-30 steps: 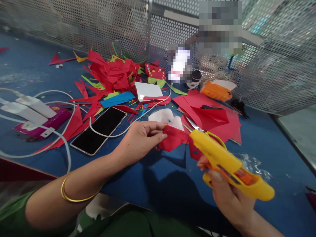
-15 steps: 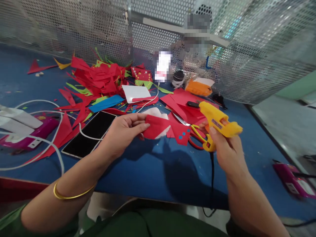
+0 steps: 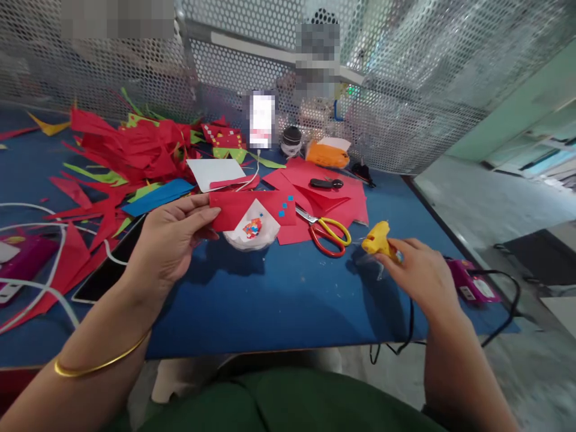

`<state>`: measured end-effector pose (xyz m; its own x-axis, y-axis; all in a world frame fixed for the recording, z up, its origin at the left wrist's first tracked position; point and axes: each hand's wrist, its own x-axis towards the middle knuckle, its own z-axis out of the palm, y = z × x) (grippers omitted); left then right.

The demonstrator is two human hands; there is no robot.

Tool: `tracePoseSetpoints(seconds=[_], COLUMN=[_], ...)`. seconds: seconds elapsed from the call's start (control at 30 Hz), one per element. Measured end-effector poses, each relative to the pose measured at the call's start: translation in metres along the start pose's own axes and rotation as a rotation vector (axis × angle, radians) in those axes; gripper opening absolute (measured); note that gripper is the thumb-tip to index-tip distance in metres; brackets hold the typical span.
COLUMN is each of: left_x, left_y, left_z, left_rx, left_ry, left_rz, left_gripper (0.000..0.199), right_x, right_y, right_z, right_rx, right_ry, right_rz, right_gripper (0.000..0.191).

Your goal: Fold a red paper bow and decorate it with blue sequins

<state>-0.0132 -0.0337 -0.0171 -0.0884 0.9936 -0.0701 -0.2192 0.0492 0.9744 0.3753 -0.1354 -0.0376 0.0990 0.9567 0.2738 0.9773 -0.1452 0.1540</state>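
My left hand [image 3: 173, 231] pinches the left end of a red paper strip [image 3: 229, 207] that has small blue squares near its right end. Just behind and below the strip is a white crumpled pouch [image 3: 249, 240] holding small red, orange and blue bits. My right hand [image 3: 416, 267] grips a yellow glue gun [image 3: 377, 239], its black cord hanging below. Between the hands lie open scissors [image 3: 330, 234] with yellow and red handles, their blades over red paper.
Red scraps [image 3: 144, 144] are heaped at the back left. A black phone [image 3: 108, 270] lies beside my left forearm, with white cables around it. Further back are a lit phone [image 3: 261, 120], a thread spool [image 3: 291, 141] and an orange bundle [image 3: 327, 153]. A purple power strip [image 3: 477, 282] is at the right.
The glue gun has moved right and down, away from the red strip, and is turned differently. The scissors and white pouch are now uncovered. The view has shifted right.
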Motion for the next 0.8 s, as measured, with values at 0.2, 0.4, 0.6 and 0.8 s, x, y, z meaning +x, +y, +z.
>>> tracePoseSetpoints(seconds=[0.2,0.4,0.6,0.8], left_x=[0.004,0.003,-0.001,0.001], left_y=[-0.003,-0.004,-0.003,0.0], left_z=[-0.002,-0.003,-0.004,-0.006], left_rx=[-0.035,-0.099,-0.241,-0.291], left_ry=[0.033,0.096,0.152,0.268], left_rz=[0.008,0.034,0.079,0.136], left_gripper=[0.024,0.027,0.018,0.019], right_x=[-0.001,-0.006,0.037,0.108], right_y=[0.008,0.013,-0.053,-0.14], right_z=[0.017,-0.016,-0.085,-0.068], right_rx=[0.017,0.204,0.426,0.45], right_ry=[-0.079,-0.002,0.16,-0.016], right_rz=[0.022,-0.017,-0.141,-0.884], right_gripper=[0.047,0.054,0.018,0.024])
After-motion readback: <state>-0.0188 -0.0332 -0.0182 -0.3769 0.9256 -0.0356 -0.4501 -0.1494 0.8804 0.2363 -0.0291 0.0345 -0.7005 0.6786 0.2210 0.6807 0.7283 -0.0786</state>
